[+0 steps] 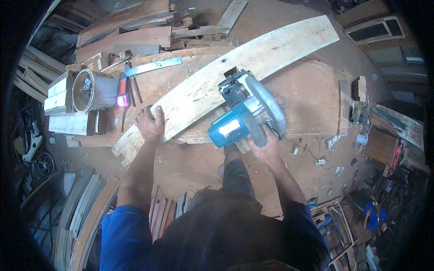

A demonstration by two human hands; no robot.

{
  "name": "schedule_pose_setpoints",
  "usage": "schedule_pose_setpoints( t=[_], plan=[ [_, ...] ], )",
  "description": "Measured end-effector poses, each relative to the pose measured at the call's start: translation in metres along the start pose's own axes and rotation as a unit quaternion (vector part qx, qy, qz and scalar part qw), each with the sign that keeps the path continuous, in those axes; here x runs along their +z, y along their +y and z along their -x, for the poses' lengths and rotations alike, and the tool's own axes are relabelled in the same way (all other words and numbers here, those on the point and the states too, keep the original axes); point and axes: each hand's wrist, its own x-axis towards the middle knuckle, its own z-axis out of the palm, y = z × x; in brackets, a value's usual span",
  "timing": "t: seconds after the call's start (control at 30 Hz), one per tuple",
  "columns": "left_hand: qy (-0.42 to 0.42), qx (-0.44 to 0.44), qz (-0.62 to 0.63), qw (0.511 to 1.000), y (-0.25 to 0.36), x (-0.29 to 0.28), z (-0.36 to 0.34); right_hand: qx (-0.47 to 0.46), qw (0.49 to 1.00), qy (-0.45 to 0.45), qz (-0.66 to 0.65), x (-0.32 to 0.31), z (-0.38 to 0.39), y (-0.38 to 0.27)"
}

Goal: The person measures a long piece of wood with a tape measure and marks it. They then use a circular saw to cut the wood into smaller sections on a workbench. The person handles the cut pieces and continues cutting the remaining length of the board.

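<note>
Littered brown floor; dimmer at right

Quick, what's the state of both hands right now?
Left hand: open, resting on the pale board.
Right hand: closed, holding the teal circular saw.

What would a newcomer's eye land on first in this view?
Probably the teal circular saw near the middle, in the right grip, overlapping the long pale plank. That plank slants across the workbench, the left grip on its lower-left part. Next comes the bright pink-and-red item at left, beside the whitish bucket.
</note>
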Motion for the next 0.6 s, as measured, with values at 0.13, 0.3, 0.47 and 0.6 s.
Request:
schedule_pose_setpoints(
  t=[0.13, 0.3, 0.47, 0.6],
  plan=[
    [0.036, 0.028, -0.010, 0.999, -0.004, 0.005, -0.001, -0.005, 1.000, 0.000, -0.013, 0.000, -0.004, -0.002],
    [0.045, 0.035, -0.010, 0.998, -0.007, 0.006, 0.002, -0.046, 0.998, 0.045, -0.020, 0.010, -0.013, -0.011],
    [0.008, 0.017, 0.001, 1.000, -0.003, 0.000, 0.002, -0.045, 0.998, 0.025, -0.037, 0.010, -0.018, -0.012],
    [0.023, 0.028, -0.006, 0.999, -0.006, 0.001, 0.004, -0.047, 0.997, 0.030, -0.050, 0.013, -0.023, -0.011]
  ],
)
